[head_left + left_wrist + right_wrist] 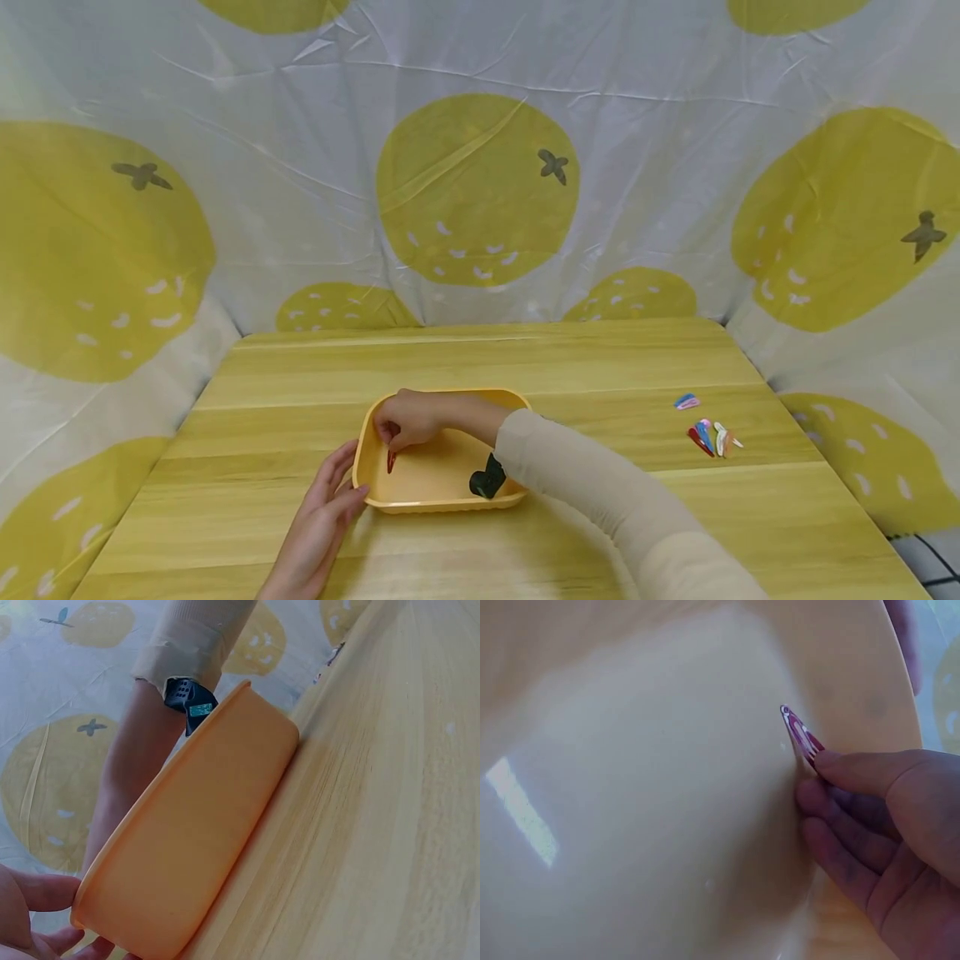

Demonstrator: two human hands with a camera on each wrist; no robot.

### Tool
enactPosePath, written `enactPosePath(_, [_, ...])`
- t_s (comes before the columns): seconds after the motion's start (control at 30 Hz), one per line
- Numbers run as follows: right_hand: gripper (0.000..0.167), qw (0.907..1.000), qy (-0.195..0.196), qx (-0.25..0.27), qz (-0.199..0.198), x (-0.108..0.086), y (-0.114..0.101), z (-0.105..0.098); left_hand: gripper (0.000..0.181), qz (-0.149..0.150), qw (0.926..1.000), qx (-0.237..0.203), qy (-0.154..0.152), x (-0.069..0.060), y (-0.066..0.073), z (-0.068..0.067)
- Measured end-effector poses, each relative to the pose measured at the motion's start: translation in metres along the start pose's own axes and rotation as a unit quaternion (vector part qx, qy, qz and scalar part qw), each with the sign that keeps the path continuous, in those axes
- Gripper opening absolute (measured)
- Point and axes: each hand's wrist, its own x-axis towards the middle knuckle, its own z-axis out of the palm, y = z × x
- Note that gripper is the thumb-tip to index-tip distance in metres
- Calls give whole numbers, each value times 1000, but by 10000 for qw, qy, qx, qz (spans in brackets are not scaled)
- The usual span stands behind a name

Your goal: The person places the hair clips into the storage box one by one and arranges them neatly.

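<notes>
A yellow plastic tray [420, 506] stands on the wooden table. Its corner and left side are held by my left hand [318, 517], thumb at the rim and fingers along the outer wall; the left wrist view shows the thumb [49, 891] against the tray's edge [172, 840]. Inside the tray, near its left end, my right hand [416, 418] pinches a red snap hair clip [802, 736] between thumb and fingers. The clip's pointed end sticks out toward the tray floor [652, 750], while its other end is hidden by the fingertips.
Several snap hair clips in red, blue, white and orange [722, 440] lie in a loose group on the right of the table [585, 375]. Just behind them lies a blue and pink clip [686, 402]. A fruit-patterned curtain [645, 167] surrounds the table's back and sides.
</notes>
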Motion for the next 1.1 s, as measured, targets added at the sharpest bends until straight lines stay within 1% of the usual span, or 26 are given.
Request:
enactPosePath(0.2, [13,9998,62,-146,-93,0,-2,1,66,46,10000,-17,5,0,0,0])
enactPosePath(0.47, [11,9993,166,-315,-96,-1,-5,1,67,23,10000,-19,34,-1,-1,-1])
enactPosePath(0.67, [13,9990,185,-410,-65,1,-4,2,66,31,10000,37,40,-1,-1,0])
enactPosePath(0.83, [11,9990,81,-445,8,-1,-5,-1,65,60,10000,29,29,0,0,1])
enactPosePath(0.93, [13,9991,-37,-419,7,-3,-7,-4,65,58,10000,11,43,0,0,2])
enactPosePath(1.1, [17,9989,-229,-381,-155,-10,-9,-12,66,57,10000,24,49,-1,1,2])
